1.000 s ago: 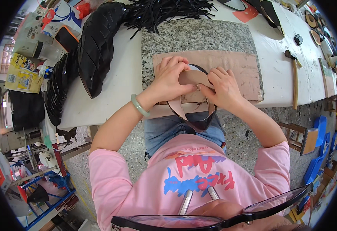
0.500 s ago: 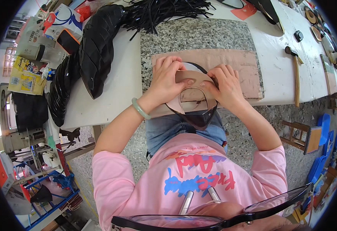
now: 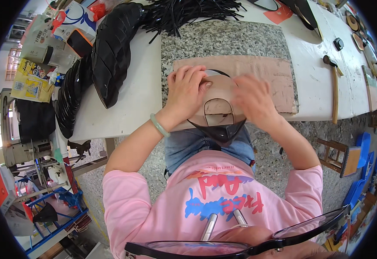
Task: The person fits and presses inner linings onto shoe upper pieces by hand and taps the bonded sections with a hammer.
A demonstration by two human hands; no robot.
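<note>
And there, at the near edge of the white-covered worktable [image 3: 146, 88], the glossy black, pointed shoe upper with beige lining [image 3: 219, 90] was held lining-up, its toe aimed at the body and overhanging the edge, its back part over the pinkish-tan, leather-like sheet [image 3: 276, 77] on the speckled grey stone slab [image 3: 227, 39]. Its left side was gripped by the bare left hand [image 3: 184, 93], fingers curled, thumb set on the lining. The bare right hand [image 3: 255, 99] was blurred at the opposite side; whether its fingers were closed could not be told. Lining-smoothing seemed the step in hand; next, a steady left grip and even right-hand pressure seemed called for.
</note>
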